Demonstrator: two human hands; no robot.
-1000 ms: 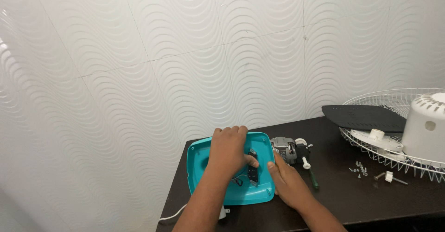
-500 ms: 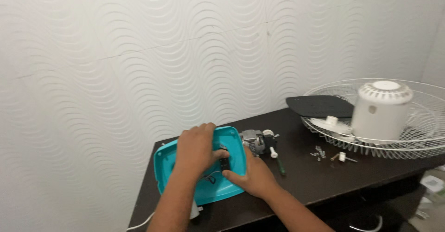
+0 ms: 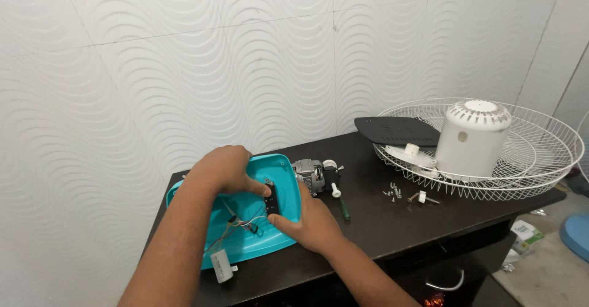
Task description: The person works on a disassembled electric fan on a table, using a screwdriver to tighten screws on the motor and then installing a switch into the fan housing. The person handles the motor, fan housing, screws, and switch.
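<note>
Left hand: left hand (image 3: 226,170), lower centre-left of the frame, forearm rising from the bottom edge; palm down over the teal housing, fingers curled, thumb and forefinger tip pinching the top end of the black switch block.
Right hand: right hand (image 3: 311,222), lower centre, forearm entering from the bottom right; palm down on the housing's right rim, thumb pressed against the lower end of the same block.
Black switch block: one black switch block (image 3: 271,198), upright, small, held between both hands inside the housing.
Teal housing: one teal housing (image 3: 245,236), shallow tray shape, open side up, at the left end of the table.
Wires: a thin bundle of wires (image 3: 236,226) running from the block down across the housing; count not clear.
Capacitor: one grey cylinder (image 3: 221,265), at the housing's lower edge.
Motor: one metal motor (image 3: 311,175), just right of the housing.
Screwdriver: one green-handled screwdriver (image 3: 342,205), beside the right hand.
Screws: a small scatter of screws (image 3: 394,191), centre right; number not clear.
Fan guard: one white wire fan guard (image 3: 540,153), right of the frame.
Motor cover: one white motor cover (image 3: 472,138), standing in the guard.
Table: one dark table (image 3: 380,224).
</note>
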